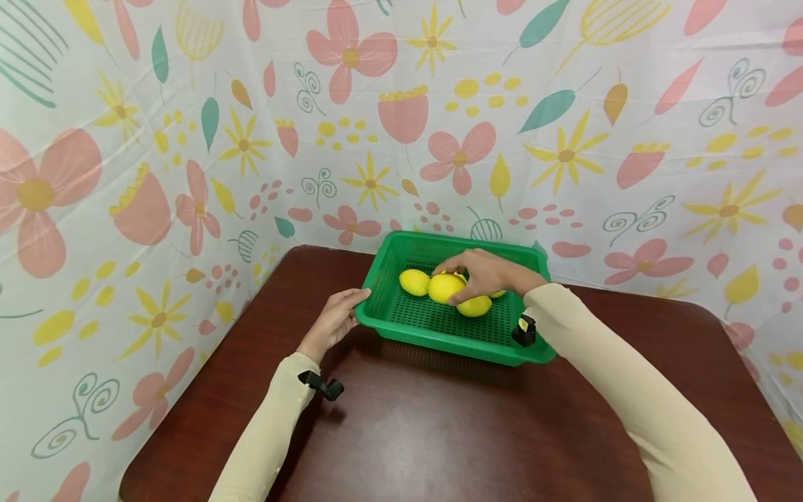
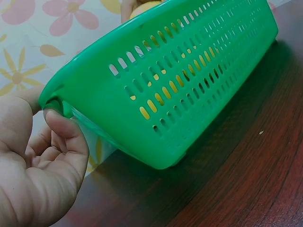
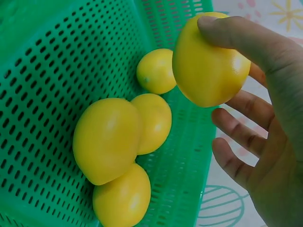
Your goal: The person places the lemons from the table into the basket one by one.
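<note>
A green plastic basket [image 1: 433,339] with slotted walls and a perforated floor stands on the table. My left hand [image 1: 335,321] grips its rim at the left end, thumb and fingers pinching the edge in the left wrist view. Over the basket, my right hand [image 1: 486,272] holds a yellow lemon [image 3: 208,64] between thumb and fingers, above the floor. Several other lemons lie in the basket: one lemon [image 1: 415,282] toward the left, and a large lemon [image 3: 108,141] touching its neighbours in the right wrist view. The right hand partly hides some of them in the head view.
The dark brown wooden table [image 1: 401,432] extends in front of the basket and to both sides. Behind it and at the left hangs a white cloth [image 1: 401,174] with a flower print. A black wrist mount [image 1: 322,385] sits on the left sleeve, another mount [image 1: 524,330] on the right.
</note>
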Demonstrator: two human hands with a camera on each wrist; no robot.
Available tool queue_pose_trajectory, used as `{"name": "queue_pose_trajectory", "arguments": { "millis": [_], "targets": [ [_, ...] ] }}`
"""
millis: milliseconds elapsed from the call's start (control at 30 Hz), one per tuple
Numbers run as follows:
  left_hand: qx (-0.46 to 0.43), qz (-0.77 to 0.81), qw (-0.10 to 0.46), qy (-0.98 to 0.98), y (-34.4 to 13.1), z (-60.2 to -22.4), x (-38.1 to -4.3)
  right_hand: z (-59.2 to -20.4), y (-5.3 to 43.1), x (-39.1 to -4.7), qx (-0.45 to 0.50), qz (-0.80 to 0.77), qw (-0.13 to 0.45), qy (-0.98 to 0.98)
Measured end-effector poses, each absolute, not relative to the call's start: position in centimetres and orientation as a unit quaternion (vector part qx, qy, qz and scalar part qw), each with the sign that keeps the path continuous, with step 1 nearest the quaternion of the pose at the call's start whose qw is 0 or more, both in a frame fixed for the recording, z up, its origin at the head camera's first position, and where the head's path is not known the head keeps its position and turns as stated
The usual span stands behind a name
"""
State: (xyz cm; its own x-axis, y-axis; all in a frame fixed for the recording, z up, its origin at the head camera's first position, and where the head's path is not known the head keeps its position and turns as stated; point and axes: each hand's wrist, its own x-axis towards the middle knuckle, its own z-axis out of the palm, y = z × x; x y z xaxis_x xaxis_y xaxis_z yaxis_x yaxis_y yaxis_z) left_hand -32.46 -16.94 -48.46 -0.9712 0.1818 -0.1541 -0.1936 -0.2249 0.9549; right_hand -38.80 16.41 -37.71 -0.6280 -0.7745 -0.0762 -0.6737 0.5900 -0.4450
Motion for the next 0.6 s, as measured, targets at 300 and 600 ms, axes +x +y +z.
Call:
{"name": "queue_pose_trajectory", "arguments": {
  "millis": [300,600],
  "targets": [
    [-0.005,0.781,0.122,0.612,-17.0,-48.6,-32.4,-39.6,15.6,-40.7,-0.427,-0.181,0.147,0.874],
    [-0.002,0.785,0.121,0.608,-17.1,-48.4,-32.3,-41.0,15.0,-41.6,-0.418,-0.173,0.164,0.877]
  ]
}}
